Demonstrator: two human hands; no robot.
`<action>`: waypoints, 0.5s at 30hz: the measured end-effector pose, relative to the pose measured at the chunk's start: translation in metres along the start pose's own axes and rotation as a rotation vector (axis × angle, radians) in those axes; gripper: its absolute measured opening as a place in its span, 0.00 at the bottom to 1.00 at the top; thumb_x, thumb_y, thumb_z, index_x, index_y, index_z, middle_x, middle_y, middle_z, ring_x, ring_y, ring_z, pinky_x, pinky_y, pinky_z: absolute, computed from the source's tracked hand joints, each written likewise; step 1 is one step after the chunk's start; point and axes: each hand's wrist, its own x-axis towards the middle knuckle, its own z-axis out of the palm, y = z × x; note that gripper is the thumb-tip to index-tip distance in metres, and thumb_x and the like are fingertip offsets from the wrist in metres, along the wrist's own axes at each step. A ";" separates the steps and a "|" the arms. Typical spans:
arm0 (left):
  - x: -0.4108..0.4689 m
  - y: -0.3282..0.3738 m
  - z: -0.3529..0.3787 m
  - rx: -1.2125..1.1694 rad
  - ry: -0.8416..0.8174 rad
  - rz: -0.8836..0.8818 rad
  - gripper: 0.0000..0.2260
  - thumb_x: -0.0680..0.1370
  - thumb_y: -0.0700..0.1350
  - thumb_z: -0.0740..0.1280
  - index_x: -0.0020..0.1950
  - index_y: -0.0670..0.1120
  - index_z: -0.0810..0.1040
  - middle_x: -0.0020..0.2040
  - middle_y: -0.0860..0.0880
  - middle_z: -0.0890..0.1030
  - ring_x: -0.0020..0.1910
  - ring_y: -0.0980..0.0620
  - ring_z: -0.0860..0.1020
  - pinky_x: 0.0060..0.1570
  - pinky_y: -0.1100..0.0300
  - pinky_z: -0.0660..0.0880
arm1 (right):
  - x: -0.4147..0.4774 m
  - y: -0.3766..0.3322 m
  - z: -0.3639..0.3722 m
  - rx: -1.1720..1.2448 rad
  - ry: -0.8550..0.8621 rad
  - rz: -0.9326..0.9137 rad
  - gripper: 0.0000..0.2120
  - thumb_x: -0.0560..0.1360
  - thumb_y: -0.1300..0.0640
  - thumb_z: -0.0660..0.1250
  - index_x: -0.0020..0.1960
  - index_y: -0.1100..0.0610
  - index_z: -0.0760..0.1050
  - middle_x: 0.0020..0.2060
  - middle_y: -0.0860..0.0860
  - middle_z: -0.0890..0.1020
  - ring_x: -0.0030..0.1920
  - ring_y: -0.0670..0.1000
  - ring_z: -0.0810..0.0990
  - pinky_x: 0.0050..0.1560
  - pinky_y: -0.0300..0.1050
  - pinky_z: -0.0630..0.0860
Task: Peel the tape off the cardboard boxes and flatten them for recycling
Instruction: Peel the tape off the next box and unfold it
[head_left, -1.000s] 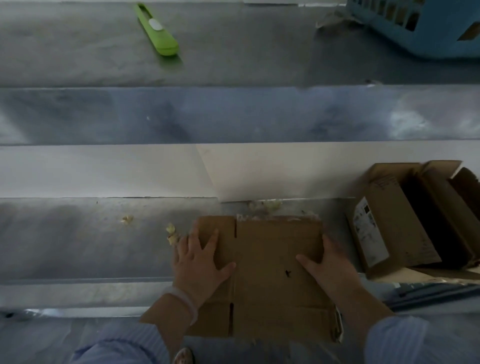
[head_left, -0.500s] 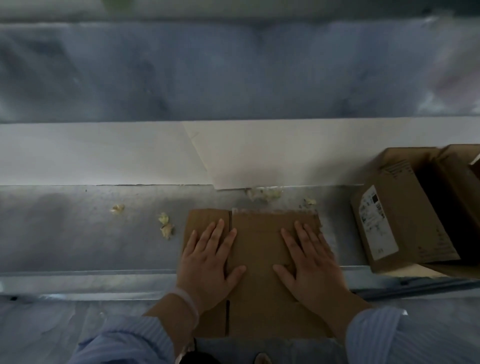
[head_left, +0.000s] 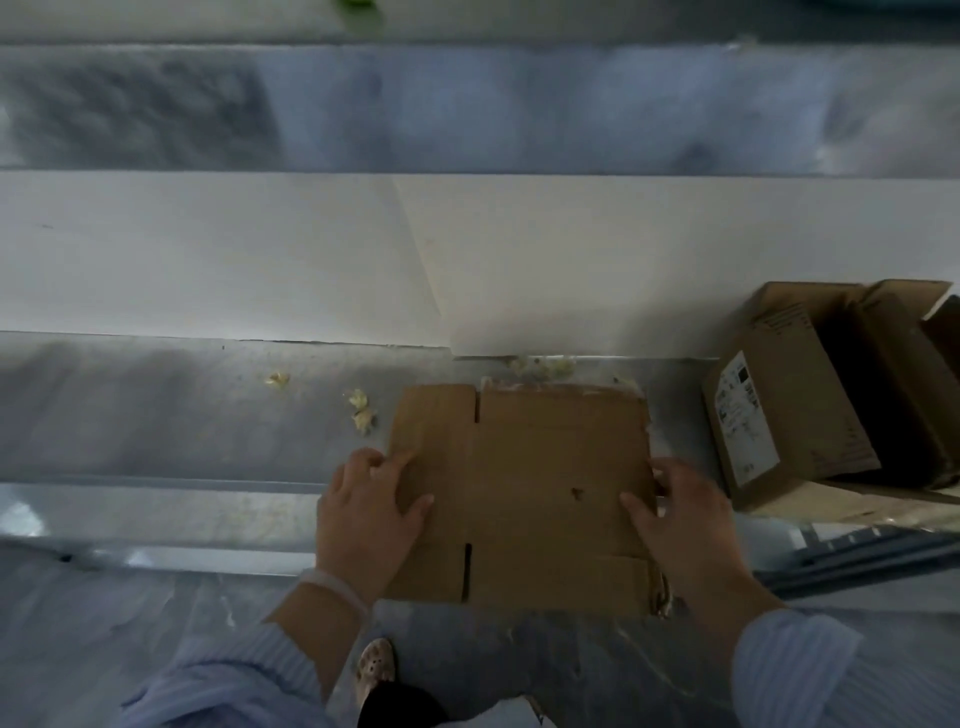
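Here, the flattened box (head_left: 535, 483), a matte brown slit-flapped rectangle, lies between the fingers: left hand (head_left: 369, 504) and right hand (head_left: 685, 512) each curl round an opposite edge, thumbs on top. Crumpled pale scraps (head_left: 361, 408) lie beyond the left fingers.

A workshop or packing back room, by the look. Its brushed metal counter (head_left: 156, 415) carries pale scraps (head_left: 362, 420) and an opened, labelled shipping box (head_left: 800, 395).

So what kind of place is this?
Probably a packing or recycling work area: a flattened cardboard box lies on a shiny metal bench, an open labelled box sits beside it, and pale scraps lie nearby.
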 end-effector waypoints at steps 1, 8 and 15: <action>-0.006 -0.004 0.000 -0.076 -0.039 -0.058 0.27 0.73 0.61 0.66 0.70 0.55 0.67 0.61 0.48 0.69 0.57 0.47 0.72 0.56 0.52 0.74 | -0.003 0.002 -0.002 0.071 -0.017 0.053 0.26 0.72 0.44 0.70 0.67 0.50 0.69 0.57 0.49 0.78 0.53 0.51 0.76 0.55 0.52 0.77; -0.018 -0.004 0.001 -0.466 -0.144 -0.253 0.36 0.71 0.59 0.71 0.74 0.55 0.59 0.64 0.48 0.74 0.60 0.47 0.75 0.60 0.50 0.74 | -0.016 0.005 -0.002 0.252 -0.094 0.174 0.23 0.75 0.44 0.68 0.65 0.53 0.71 0.54 0.51 0.81 0.43 0.47 0.75 0.39 0.41 0.71; -0.029 -0.043 -0.044 -0.537 0.010 -0.265 0.33 0.67 0.56 0.76 0.69 0.51 0.68 0.47 0.54 0.76 0.41 0.60 0.75 0.35 0.68 0.68 | -0.045 -0.037 -0.011 0.362 -0.082 0.124 0.20 0.71 0.41 0.71 0.58 0.50 0.75 0.43 0.41 0.80 0.42 0.42 0.78 0.35 0.37 0.71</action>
